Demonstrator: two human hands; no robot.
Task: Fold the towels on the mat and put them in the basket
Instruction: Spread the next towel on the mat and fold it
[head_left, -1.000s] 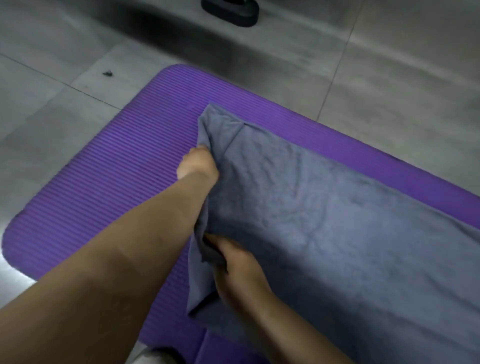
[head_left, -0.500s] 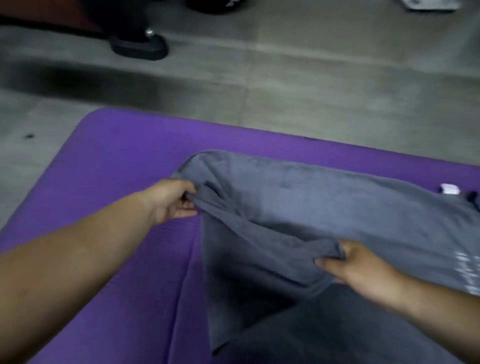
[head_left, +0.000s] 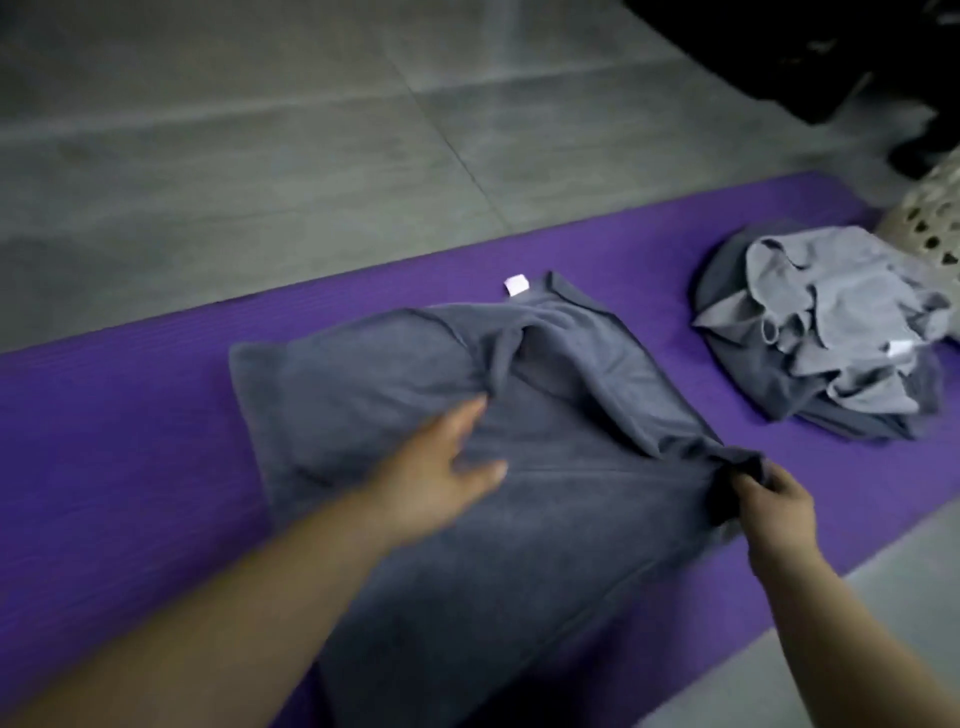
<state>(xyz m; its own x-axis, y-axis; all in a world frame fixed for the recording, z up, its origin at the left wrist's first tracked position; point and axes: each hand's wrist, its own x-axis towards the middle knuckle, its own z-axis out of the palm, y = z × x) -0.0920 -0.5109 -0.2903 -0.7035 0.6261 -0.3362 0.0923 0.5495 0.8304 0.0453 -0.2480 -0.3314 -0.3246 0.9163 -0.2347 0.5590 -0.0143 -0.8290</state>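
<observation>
my left hand (head_left: 441, 467) is spread, fingers straight, over the grey towel (head_left: 363, 379), which lies half folded across the purple mat (head_left: 104, 441). my right hand (head_left: 774, 504) pinches a bunched corner at its near right edge. a ridge runs up the middle, so if i tug that corner without pressing down, the layers may slide and the fold go crooked. the pile (head_left: 831, 332) lies beside the basket (head_left: 930, 218).

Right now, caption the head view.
Right hand pinches a corner of the dark grey towel; open left hand hovers over it on the purple mat.
</observation>
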